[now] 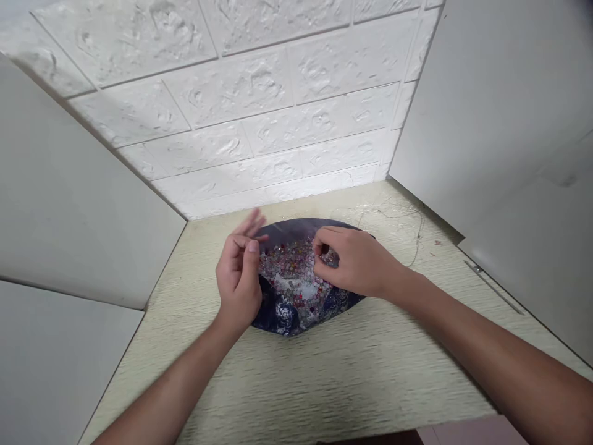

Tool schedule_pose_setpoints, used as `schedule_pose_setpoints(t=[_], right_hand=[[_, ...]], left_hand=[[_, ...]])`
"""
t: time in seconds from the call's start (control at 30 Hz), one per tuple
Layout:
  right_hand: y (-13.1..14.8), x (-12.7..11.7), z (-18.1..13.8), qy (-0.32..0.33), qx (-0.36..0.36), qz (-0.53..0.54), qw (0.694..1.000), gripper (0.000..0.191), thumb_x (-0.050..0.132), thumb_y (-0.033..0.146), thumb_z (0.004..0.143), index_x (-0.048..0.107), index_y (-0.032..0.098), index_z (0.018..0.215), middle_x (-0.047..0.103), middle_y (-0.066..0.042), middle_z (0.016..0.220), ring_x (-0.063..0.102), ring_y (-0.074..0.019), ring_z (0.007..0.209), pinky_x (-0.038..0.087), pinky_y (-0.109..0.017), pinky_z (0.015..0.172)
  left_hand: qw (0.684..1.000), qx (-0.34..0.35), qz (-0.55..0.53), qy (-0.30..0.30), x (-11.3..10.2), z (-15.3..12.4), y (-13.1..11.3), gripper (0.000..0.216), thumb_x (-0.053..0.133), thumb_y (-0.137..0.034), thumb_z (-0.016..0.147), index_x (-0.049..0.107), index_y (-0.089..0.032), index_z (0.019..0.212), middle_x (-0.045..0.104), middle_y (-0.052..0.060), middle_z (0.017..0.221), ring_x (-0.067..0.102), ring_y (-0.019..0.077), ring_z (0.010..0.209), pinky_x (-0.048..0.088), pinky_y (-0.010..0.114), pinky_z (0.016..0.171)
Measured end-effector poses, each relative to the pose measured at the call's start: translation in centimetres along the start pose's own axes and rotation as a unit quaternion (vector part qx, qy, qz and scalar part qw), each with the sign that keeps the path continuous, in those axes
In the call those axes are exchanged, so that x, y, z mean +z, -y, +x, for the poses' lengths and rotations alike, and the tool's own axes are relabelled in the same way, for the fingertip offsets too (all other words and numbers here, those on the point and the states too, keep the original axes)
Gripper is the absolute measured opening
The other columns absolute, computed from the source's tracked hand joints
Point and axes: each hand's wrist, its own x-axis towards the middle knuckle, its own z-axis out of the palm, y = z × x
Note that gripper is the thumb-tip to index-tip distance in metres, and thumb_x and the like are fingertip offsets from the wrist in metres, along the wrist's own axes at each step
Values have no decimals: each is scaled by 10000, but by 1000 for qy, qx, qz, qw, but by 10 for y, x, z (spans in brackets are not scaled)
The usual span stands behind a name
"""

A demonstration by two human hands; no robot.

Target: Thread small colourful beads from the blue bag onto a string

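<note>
A dark blue patterned plate (278, 312) lies on the pale wood-grain table (324, 383), filled with several small coloured beads (290, 272). My left hand (238, 278) hovers at the plate's left edge, thumb and forefinger pinched together, the other fingers raised; what it pinches is too small to see. My right hand (354, 259) rests over the plate's right side, its fingers curled down into the beads in a pinch.
A thin, nearly clear thread (407, 225) lies in loops on the table behind the plate, to the right. White brick-pattern wall (259, 111) stands behind; plain grey panels (69, 216) close in both sides.
</note>
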Motion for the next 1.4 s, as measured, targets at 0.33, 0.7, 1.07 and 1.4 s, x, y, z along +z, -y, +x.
schedule_pose_setpoints(t=[0.33,0.7,1.07,1.4], right_hand=[[1,4,2,-86,79,-20,993,41,498,215,778,503,183,753,590,-38,828,515,-152,696,390,-291,587],[7,-2,-2,66,-75,136,986,236,530,310,893,595,209,1096,679,-42,983,610,-181,893,442,-320,785],[2,2,1,75,-43,64,994,212,425,298,950,603,188,914,595,19,683,476,-108,585,314,-250,567],[1,1,3,-23,59,25,998,175,523,284,854,663,185,820,455,48,515,384,-89,497,306,-241,549]], left_hand=[[973,146,161,-77,-6,2,-3,98,495,-206,920,508,-190,825,498,97,1362,528,234,1192,413,477,1022],[942,166,254,143,-2,-4,-2,40,627,-169,836,597,-185,813,531,47,860,558,163,809,486,301,686],[944,48,190,265,-2,-2,-3,88,471,-157,927,533,-176,867,551,38,862,536,140,808,444,273,716],[881,7,319,350,1,-3,2,154,537,-273,884,625,-170,957,599,84,942,559,242,918,475,408,817]])
